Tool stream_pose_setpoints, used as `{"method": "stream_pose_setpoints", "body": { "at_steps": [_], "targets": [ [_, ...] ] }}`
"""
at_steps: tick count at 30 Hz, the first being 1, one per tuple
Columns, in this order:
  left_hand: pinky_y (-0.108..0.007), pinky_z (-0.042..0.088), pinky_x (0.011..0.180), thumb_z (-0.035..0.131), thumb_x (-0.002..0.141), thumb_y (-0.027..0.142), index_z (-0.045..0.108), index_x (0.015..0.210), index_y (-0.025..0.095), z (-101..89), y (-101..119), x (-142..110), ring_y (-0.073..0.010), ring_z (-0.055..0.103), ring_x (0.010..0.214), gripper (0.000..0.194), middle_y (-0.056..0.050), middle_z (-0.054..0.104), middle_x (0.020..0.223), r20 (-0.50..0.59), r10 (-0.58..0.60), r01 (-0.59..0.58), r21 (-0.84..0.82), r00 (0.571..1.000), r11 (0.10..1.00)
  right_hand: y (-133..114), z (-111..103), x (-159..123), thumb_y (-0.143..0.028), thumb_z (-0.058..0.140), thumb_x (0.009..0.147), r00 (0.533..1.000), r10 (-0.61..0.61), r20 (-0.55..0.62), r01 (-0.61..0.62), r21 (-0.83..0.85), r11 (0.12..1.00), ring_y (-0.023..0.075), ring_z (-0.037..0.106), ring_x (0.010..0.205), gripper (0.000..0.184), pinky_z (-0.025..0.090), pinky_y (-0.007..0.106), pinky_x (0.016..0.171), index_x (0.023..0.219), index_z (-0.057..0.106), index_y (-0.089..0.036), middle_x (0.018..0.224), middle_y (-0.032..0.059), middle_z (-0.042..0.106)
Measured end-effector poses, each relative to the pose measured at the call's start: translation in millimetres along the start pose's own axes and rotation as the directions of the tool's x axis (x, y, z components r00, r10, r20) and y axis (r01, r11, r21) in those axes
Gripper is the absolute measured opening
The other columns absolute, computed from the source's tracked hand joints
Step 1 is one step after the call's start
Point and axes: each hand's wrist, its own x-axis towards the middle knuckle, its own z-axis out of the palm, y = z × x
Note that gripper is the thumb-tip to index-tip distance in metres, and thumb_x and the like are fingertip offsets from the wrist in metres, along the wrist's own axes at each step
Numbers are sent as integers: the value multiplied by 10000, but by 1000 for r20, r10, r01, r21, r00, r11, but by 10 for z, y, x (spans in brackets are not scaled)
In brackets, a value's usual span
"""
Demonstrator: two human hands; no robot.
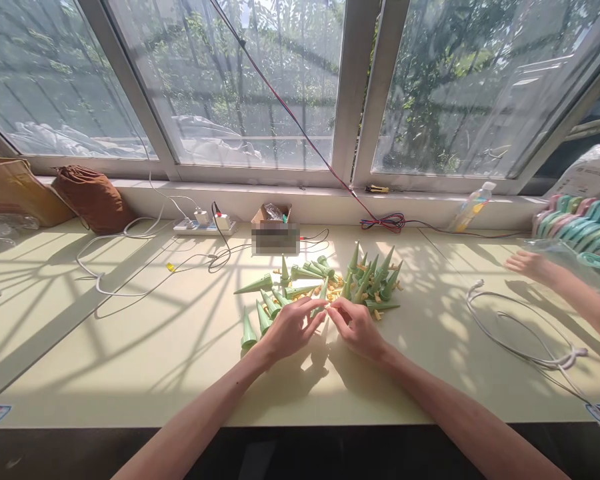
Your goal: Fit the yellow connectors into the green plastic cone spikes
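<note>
Both hands meet low over the table, fingertips almost touching. My left hand [291, 328] is closed, its thumb and fingers around the lower end of a green plastic spike [324, 289] whose tip points up. My right hand [356, 325] pinches something small and pale at that end; the fingers hide what it is. Left of the hands lie several hollow green cone-shaped spikes [249, 331]. More green spikes [383, 265], with small yellow valve-like parts attached, cluster on the right. Loose yellow parts [307, 291] are scattered between the groups.
A power strip [200, 228] with cables and a small cardboard box [271, 212] stand near the window. At right are a coiled white cable [510, 333], a bottle [473, 207], pastel hangers [575, 223] and another person's hand [530, 265]. A brown bag [94, 199] sits left.
</note>
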Motion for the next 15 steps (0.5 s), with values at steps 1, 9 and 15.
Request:
{"method": "stream_pose_setpoints", "body": {
  "at_steps": [1,9,15],
  "targets": [
    [-243,512,584,496,978,272,635,1198,211,1,-1,1,-110,592,622,268,-44,657,917,1,-1,1,-11,1000,1000,-4,2,1,-297,478,960,1000,-3,0,3,-3,1000,99,373,509,221,296,240,519,784,541,-180,588,-52,426],
    [-233,550,564,592,928,268,533,1317,233,42,-67,-7,-106,614,651,395,-71,691,1065,-75,36,-41,-73,997,996,-13,-1,-3,-264,470,951,1000,-22,22,22,-26,999,97,362,524,209,289,242,521,757,489,-189,628,-40,440],
    [-228,553,528,658,889,285,442,1366,239,46,-106,-6,-103,636,614,526,-55,715,1027,-64,5,-13,-132,998,991,-14,-11,7,-256,456,951,999,2,32,-2,-10,1000,95,355,511,216,275,245,512,754,506,-186,606,-46,427]
  ]
}}
